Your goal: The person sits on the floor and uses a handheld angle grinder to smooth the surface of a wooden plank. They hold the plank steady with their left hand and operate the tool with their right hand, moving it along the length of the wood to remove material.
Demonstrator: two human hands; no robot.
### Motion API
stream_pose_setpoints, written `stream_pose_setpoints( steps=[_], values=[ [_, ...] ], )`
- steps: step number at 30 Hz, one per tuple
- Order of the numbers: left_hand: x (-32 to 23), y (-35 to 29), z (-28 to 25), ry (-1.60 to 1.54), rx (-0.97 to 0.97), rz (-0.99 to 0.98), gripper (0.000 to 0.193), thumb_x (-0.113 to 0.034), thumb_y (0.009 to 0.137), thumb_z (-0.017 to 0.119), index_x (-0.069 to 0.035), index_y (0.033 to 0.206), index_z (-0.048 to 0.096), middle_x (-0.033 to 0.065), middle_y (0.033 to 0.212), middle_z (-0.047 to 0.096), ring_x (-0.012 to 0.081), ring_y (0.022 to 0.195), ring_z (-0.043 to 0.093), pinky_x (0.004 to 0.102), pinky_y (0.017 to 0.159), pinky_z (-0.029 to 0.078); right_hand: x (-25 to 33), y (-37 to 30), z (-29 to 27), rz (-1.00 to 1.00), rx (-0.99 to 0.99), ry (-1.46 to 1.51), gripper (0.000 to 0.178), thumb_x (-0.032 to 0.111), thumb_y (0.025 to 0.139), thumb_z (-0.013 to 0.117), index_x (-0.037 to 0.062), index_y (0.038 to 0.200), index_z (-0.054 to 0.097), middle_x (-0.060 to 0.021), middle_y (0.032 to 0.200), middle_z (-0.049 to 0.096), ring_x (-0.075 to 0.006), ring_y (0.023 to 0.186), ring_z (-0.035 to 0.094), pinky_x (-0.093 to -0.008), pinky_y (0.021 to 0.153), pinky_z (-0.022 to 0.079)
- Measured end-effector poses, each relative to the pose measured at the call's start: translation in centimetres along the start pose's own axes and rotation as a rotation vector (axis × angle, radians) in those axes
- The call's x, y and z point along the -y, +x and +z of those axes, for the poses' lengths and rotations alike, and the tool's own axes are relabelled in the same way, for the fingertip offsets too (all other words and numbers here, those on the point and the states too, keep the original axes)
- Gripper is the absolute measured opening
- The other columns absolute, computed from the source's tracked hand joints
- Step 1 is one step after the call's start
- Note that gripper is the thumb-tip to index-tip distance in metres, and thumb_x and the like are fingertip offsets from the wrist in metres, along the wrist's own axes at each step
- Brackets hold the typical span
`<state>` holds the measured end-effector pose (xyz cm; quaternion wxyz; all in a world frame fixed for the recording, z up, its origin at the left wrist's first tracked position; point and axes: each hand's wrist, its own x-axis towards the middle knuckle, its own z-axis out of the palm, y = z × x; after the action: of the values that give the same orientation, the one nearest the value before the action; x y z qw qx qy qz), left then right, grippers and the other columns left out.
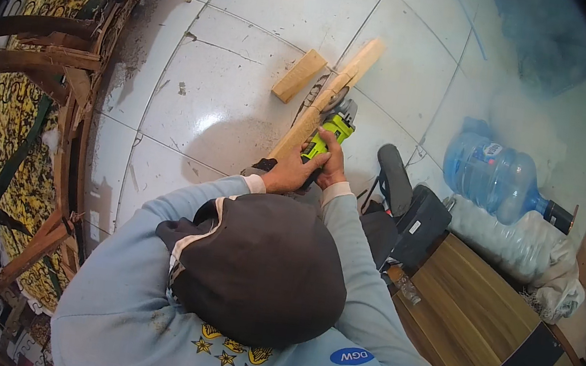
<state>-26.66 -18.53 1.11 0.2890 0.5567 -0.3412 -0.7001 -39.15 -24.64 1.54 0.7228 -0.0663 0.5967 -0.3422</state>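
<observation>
A green and black angle grinder (337,125) is gripped by both hands. My right hand (332,160) wraps round its body, and my left hand (288,171) closes on the rear part beside it. The grinder's disc (337,98) stands on edge against a long wooden strip (357,65), which slants across the tiles; whether it bites into the wood is too small to tell. A short wooden block (299,76) lies left of the strip, apart from it. Light blue sleeves cover my arms, and a dark cap (260,270) hides what is below my wrists.
A wooden frame (77,94) with springs and yellow-black fabric (31,143) stands at left. At right lie a large blue water bottle (492,171), clear wrapped plastic (498,237), a dark case (421,226) and a wood-grain panel (468,307). Haze hangs at upper right.
</observation>
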Motion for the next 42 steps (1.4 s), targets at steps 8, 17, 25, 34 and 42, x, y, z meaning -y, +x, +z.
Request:
stream_pose_setpoints(
  steps=[8, 17, 25, 34, 42],
  values=[
    [-3.5, -1.3, -0.7, -0.136, 0.080, -0.242, 0.102, -0.064, 0.095, 0.068, 0.007, 0.159, 0.031, 0.0264, 0.125, 0.065, 0.0261, 0.090, 0.073, 0.0344, 0.061, 0.061, 0.0, -0.1, 0.2, -0.016, 0.009, 0.037, 0.028, 0.028, 0.091, 0.076, 0.0075, 0.105, 0.063, -0.0079, 0.079, 0.066, -0.0221, 0.063, 0.068, -0.0353, 0.060, 0.059],
    [-6.2, 0.4, -0.9, -0.203, 0.125, -0.203, 0.088, -0.059, 0.098, 0.068, 0.000, 0.155, 0.037, 0.0103, 0.101, 0.064, 0.0160, 0.073, 0.065, 0.0332, 0.053, 0.057, 2.1, 1.4, 0.4, -0.020, 0.035, 0.027, 0.030, 0.031, 0.091, 0.076, 0.0085, 0.106, 0.063, -0.0083, 0.082, 0.068, -0.0230, 0.064, 0.069, -0.0373, 0.060, 0.060],
    [-6.5, 0.6, 0.2, -0.223, 0.089, -0.195, 0.090, -0.063, 0.094, 0.070, -0.003, 0.153, 0.040, 0.0143, 0.112, 0.066, 0.0214, 0.082, 0.069, 0.0387, 0.058, 0.062, 3.7, 1.8, 0.1, 0.007, 0.066, 0.016, 0.029, 0.029, 0.092, 0.075, 0.0089, 0.108, 0.061, -0.0076, 0.081, 0.067, -0.0234, 0.066, 0.069, -0.0371, 0.062, 0.060],
    [-9.6, -0.5, 0.6, -0.254, 0.122, -0.326, 0.075, -0.065, 0.100, 0.059, -0.008, 0.146, 0.041, 0.0077, 0.093, 0.067, 0.0165, 0.066, 0.065, 0.0360, 0.058, 0.061, 5.6, 0.3, 0.8, 0.201, 0.068, 0.041, 0.041, 0.030, 0.087, 0.079, 0.0097, 0.114, 0.055, -0.0110, 0.080, 0.064, -0.0244, 0.067, 0.069, -0.0381, 0.063, 0.062],
    [-10.8, 0.2, 0.4, -0.242, 0.200, -0.462, 0.062, -0.070, 0.101, 0.055, -0.012, 0.123, 0.053, 0.0054, 0.092, 0.064, 0.0177, 0.068, 0.066, 0.0359, 0.061, 0.061, 6.3, 0.5, 0.7, 0.213, 0.061, -0.028, 0.034, 0.031, 0.087, 0.078, 0.0127, 0.110, 0.061, -0.0089, 0.080, 0.067, -0.0248, 0.066, 0.069, -0.0412, 0.064, 0.061]
  ],
)
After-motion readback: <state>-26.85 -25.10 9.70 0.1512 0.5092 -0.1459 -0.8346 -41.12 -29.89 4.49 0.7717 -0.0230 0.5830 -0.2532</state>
